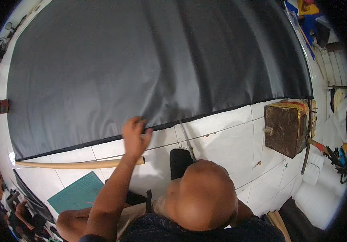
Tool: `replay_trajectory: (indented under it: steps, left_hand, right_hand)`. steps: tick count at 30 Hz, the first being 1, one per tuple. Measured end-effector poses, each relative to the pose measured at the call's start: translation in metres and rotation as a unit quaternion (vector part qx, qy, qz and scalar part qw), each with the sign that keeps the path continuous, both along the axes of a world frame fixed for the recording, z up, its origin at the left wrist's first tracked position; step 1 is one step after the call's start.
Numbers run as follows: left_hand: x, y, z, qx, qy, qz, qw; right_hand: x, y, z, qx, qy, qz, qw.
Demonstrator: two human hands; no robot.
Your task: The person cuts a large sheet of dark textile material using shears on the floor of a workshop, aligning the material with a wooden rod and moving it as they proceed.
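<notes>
A green mat [76, 189] and brown box [283, 132] rest on tiles [226, 139].

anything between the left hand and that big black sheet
Nothing visible blocks it: the left hand is at the near edge of the black sheet, its fingers overlapping it in this view; contact is unclear. The tan tube lies nearer the body, out of the way.

the sheet [89, 60] lies on the tiled floor [226, 145] before me, my left hand [134, 139] at its near edge, left of the middle. nearer me than the sheet's left part lies a tube [81, 165], and farther back from the sheet, a cutting mat [76, 191]. a box [282, 128] stands by the sheet's near right corner; a small block [4, 106] sits beside its left edge.
</notes>
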State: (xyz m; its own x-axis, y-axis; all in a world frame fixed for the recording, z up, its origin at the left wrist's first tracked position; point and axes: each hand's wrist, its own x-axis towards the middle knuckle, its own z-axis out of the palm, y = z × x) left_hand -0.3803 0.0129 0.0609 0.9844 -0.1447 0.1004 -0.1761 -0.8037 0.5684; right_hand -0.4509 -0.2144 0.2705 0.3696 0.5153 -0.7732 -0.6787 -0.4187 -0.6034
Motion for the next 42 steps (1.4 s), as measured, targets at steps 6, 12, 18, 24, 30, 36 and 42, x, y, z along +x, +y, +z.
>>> replay_trajectory:
  steps: [6, 12, 18, 24, 30, 36, 42]
  left_hand:
    - [0.007, -0.052, -0.011, 0.051, -0.007, -0.15, 0.987]
    - [0.01, -0.053, -0.017, 0.015, 0.048, -0.14, 0.989]
    - [0.013, -0.066, -0.011, -0.045, 0.063, -0.084, 0.993]
    - [0.01, -0.074, -0.012, -0.044, 0.047, -0.08, 0.995]
    - [0.01, -0.08, -0.015, -0.017, 0.036, -0.067, 0.997]
    - [0.007, -0.08, -0.025, -0.021, 0.021, -0.061, 0.998]
    - [0.006, -0.076, -0.025, -0.029, 0.02, -0.06, 0.998]
  right_hand:
    - [-0.006, -0.012, -0.004, 0.026, 0.024, 0.007, 0.999]
    - [-0.01, -0.019, -0.01, 0.034, 0.033, -0.014, 0.999]
    - [-0.018, -0.017, -0.013, 0.031, 0.033, -0.026, 0.999]
    - [-0.024, -0.014, -0.017, 0.038, 0.037, -0.033, 0.998]
    - [-0.022, -0.014, -0.019, 0.045, 0.041, -0.025, 0.998]
    - [-0.02, -0.014, -0.027, 0.058, 0.059, -0.002, 0.997]
    - [-0.018, -0.015, -0.04, 0.085, 0.071, 0.024, 0.994]
